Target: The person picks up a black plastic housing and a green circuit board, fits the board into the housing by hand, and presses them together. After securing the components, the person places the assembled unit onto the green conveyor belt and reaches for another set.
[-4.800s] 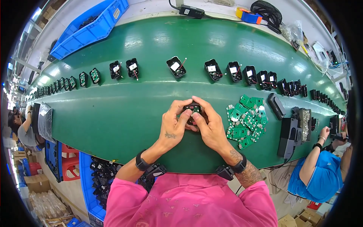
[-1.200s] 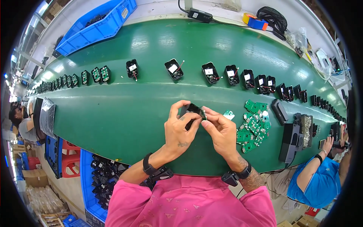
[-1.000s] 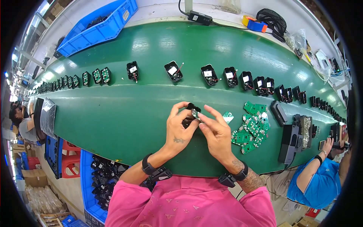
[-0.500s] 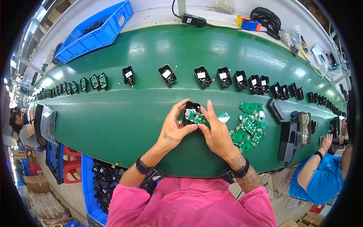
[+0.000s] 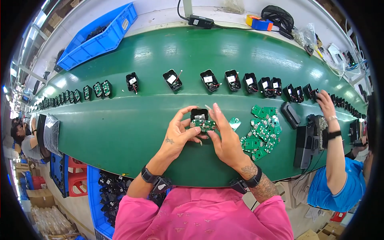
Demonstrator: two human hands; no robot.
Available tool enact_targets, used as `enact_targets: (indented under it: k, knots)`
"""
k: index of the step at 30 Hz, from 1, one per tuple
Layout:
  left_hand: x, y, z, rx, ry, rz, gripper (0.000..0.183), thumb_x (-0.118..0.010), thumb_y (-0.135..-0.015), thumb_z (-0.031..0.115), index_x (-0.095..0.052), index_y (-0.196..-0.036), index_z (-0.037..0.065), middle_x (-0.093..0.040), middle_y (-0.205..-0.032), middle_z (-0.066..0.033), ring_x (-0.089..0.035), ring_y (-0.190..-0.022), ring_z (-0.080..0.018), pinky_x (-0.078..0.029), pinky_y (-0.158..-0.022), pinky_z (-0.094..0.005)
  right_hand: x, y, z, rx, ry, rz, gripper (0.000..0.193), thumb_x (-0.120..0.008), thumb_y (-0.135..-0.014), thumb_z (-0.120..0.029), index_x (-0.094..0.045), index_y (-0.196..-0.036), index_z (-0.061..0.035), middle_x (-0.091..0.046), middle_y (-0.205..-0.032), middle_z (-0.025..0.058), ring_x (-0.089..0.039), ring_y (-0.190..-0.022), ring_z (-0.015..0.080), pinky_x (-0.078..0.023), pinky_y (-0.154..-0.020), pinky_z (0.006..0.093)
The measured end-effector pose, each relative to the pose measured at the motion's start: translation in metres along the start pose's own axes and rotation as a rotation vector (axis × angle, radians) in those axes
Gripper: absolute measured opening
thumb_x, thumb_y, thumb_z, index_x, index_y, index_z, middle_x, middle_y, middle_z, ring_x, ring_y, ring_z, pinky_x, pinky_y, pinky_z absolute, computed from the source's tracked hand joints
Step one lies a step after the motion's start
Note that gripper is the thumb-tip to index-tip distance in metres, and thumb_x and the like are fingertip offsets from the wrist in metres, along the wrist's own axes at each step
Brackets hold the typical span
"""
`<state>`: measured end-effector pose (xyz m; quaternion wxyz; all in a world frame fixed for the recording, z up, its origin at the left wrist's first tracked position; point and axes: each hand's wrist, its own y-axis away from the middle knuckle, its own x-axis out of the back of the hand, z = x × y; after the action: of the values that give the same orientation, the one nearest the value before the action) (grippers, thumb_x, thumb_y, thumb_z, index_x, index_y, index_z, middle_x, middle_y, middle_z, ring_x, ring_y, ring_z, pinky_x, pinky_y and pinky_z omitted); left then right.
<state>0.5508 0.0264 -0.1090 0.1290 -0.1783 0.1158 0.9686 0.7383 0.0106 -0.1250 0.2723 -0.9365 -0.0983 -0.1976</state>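
Note:
In front of me my left hand [image 5: 179,130] is closed around a small black plastic housing [image 5: 199,112], its thumb on a green circuit board [image 5: 203,125]. The board lies across the near part of the housing, partly hidden by fingers. At the board's right end is my right hand [image 5: 227,140], thumb low and index finger raised; its grip is partly hidden. A single green board [image 5: 235,123] lies just beyond the right hand's knuckles. Further right spreads a pile of similar green boards [image 5: 262,134].
A row of open black housings [image 5: 173,80] crosses the green table [image 5: 120,128]; those at left hold green boards. A blue crate [image 5: 96,38] stands back left. At right are a black device [image 5: 304,148] and a co-worker's hand [image 5: 327,105] over the row.
The circuit board has turned level across the housing, and my left fingers have shifted beneath it. My right index finger has moved slightly. At right, a co-worker's arm has reached to the row of housings.

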Motion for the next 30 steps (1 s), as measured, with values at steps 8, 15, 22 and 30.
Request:
enact_targets:
  k: [8,15,22,30]
  knots:
    - [-0.01,0.002,-0.005,-0.061,-0.114,-0.011,0.055,-0.061,-0.09,-0.002,-0.04,-0.141,0.003,-0.063,-0.118,-0.0162,-0.072,-0.085,-0.0212,-0.06,-0.065,-0.0255,0.005,-0.003,0.001,-0.064,-0.053,0.097,0.044,-0.067,-0.087,-0.002,-0.057,-0.13,-0.0036,-0.039,-0.15,0.0198,-0.046,-0.135,0.0359,-0.042,-0.108,0.0448]
    - [-0.014,0.004,-0.006,-0.019,-0.131,-0.059,0.054,-0.061,-0.09,-0.002,-0.042,-0.14,0.004,-0.063,-0.119,-0.0157,-0.072,-0.085,-0.0205,-0.06,-0.065,-0.026,0.01,-0.003,0.004,-0.185,-0.112,0.121,0.016,-0.071,-0.086,-0.008,-0.074,-0.101,-0.0074,-0.05,-0.139,0.0171,-0.05,-0.127,0.0322,-0.044,-0.101,0.0454]
    - [-0.015,0.003,-0.015,-0.047,-0.13,-0.044,0.052,-0.062,-0.092,-0.001,-0.042,-0.139,0.004,-0.062,-0.12,-0.0174,-0.07,-0.091,-0.0197,-0.061,-0.071,-0.0267,0.007,0.001,0.005,-0.081,-0.068,0.097,0.009,-0.073,-0.083,-0.009,-0.074,-0.093,-0.009,-0.053,-0.134,0.0149,-0.048,-0.123,0.0321,-0.046,-0.096,0.0425]
    - [-0.021,0.008,-0.022,-0.297,-0.23,0.113,0.051,-0.061,-0.09,-0.006,-0.043,-0.137,0.002,-0.057,-0.128,-0.018,-0.067,-0.102,-0.0204,-0.062,-0.078,-0.029,0.008,0.002,-0.001,-0.033,0.057,0.173,0.007,-0.071,-0.084,-0.002,-0.068,-0.091,-0.0011,-0.061,-0.095,0.0126,-0.062,-0.087,0.0252,-0.05,-0.072,0.0367]
